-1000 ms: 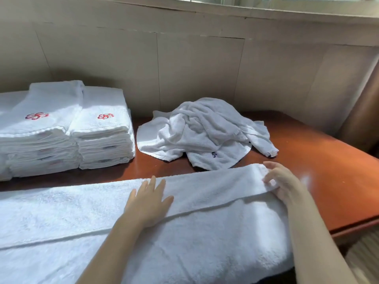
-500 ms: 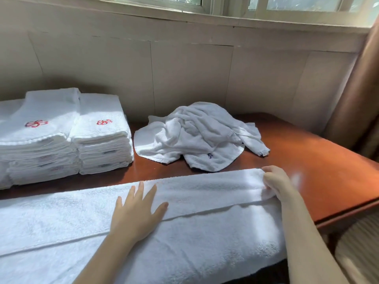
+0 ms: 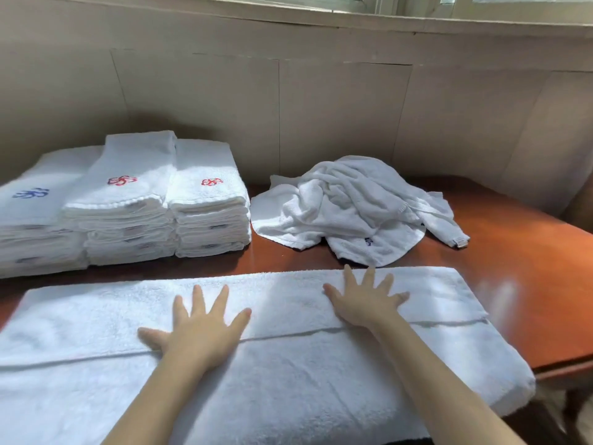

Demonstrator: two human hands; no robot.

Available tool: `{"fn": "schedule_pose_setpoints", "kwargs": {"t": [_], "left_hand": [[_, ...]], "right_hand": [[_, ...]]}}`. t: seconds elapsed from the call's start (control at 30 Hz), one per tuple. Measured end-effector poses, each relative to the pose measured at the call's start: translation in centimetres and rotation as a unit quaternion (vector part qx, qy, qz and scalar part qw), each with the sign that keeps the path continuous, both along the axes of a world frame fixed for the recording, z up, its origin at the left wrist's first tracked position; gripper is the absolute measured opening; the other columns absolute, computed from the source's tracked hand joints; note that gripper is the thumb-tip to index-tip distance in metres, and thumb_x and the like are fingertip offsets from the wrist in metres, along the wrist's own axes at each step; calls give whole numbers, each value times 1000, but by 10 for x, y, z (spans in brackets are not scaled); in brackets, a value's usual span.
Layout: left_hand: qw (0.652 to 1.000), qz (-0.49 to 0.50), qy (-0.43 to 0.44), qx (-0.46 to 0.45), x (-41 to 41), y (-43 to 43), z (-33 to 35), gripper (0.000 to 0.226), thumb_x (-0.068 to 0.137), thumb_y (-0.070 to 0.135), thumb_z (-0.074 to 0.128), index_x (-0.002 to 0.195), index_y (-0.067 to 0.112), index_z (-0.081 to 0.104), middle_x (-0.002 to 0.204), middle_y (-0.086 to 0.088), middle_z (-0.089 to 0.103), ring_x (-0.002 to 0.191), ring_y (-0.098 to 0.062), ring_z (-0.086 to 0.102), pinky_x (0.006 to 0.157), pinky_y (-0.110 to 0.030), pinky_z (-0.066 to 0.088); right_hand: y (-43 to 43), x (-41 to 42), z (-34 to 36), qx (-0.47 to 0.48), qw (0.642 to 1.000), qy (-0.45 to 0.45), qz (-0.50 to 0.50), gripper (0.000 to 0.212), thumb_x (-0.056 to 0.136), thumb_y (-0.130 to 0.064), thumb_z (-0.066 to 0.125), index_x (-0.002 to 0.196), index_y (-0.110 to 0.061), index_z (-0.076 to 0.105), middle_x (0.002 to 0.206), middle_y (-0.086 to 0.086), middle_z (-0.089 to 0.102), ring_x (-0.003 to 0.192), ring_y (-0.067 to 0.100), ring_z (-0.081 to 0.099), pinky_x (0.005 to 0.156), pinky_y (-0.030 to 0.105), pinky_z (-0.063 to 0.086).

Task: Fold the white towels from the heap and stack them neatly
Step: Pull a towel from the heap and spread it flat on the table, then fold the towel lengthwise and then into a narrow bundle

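A large white towel [image 3: 288, 374] lies spread along the near edge of the table, its far long edge folded over toward me. My left hand [image 3: 199, 329] rests flat on that folded flap, fingers spread. To its right, my right hand [image 3: 365, 300] also presses flat on the flap with fingers apart. Behind the towel sits a crumpled heap of white towels [image 3: 346, 207]. At the back left stand stacks of folded white towels [image 3: 205, 203], two topped with red embroidery and one with blue.
The brown wooden table [image 3: 519, 261] ends at the right, with its edge running diagonally. A beige panelled wall [image 3: 321, 107] rises right behind the stacks and heap. A window sill runs along the top.
My right hand let go of the towel's right corner and moved left onto the flap, now flat. My left hand stayed flat on the flap. The view shifted left, showing a third stack.
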State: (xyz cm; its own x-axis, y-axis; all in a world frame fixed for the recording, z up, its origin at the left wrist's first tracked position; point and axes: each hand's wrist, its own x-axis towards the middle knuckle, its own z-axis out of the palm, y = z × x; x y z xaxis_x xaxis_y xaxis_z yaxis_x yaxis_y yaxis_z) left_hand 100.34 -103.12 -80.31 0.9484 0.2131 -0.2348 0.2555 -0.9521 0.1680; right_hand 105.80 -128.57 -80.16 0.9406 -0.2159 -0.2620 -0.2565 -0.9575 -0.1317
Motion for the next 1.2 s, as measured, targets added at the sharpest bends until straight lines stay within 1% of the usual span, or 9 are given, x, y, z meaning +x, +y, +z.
{"fn": "schedule_pose_setpoints", "kwargs": {"t": [0.33,0.43,0.57,0.67,0.83,0.93,1.0,1.1,1.2], "left_hand": [[995,70,-69,29,31,29,-7,69,84,76,4,148,50,4,161,2,-5,146,-32,-10,98,-78,-6],[997,27,-64,26,36,36,0,66,89,71,8,150,45,6,162,0,-3,147,-31,-9,104,-72,-6],[985,-148,-87,-13,-2,58,-5,62,93,64,24,150,43,10,161,7,-4,148,-15,-8,115,-53,-8],[960,-263,-96,-19,-45,89,-9,65,89,70,27,148,49,11,158,18,-6,145,-2,-9,116,-36,-8],[954,-288,-80,16,-96,132,-1,72,80,81,30,141,59,-1,151,26,-16,139,7,-19,114,-28,-11],[954,-288,-67,43,-117,143,1,82,72,88,29,142,60,-3,152,27,-17,139,7,-19,114,-28,-11],[957,-269,-97,58,-129,145,0,80,72,88,29,144,54,18,154,22,7,142,-1,6,115,-28,7],[936,-266,-221,67,-143,139,2,48,83,66,46,113,30,58,110,8,52,97,-12,50,83,-27,43],[903,-284,-315,64,-145,133,5,20,85,32,51,80,16,60,75,3,52,65,-16,52,54,-27,43]], "right_hand": [[8,34,-8,-13,998,-54,9,84,77,-84,4,149,-43,-2,161,5,-5,144,40,-10,103,73,-2],[13,33,-1,-13,998,-57,25,77,84,-77,10,150,-39,3,161,6,-1,145,38,-6,105,71,1],[17,5,-1,-38,988,-106,110,46,98,-49,21,135,-29,38,148,2,31,139,30,24,107,56,21],[50,-28,9,-10,940,-200,275,32,98,-38,28,107,-25,55,118,-3,56,118,24,50,94,37,38],[131,-99,8,54,801,-196,563,42,98,-45,28,131,-27,46,130,-4,49,120,19,43,102,33,35],[151,-120,6,20,776,-164,609,60,89,-63,29,136,-27,34,134,3,41,119,28,39,99,44,35],[158,-128,6,-24,770,-157,618,68,84,-67,37,137,-25,32,133,5,39,116,31,39,95,45,37],[167,-134,15,-23,778,-194,598,36,94,-46,40,117,-18,48,114,2,49,103,28,49,70,35,40],[169,-136,23,-32,789,-184,585,24,86,-9,46,109,-16,47,103,3,47,92,28,50,47,29,18]]}}
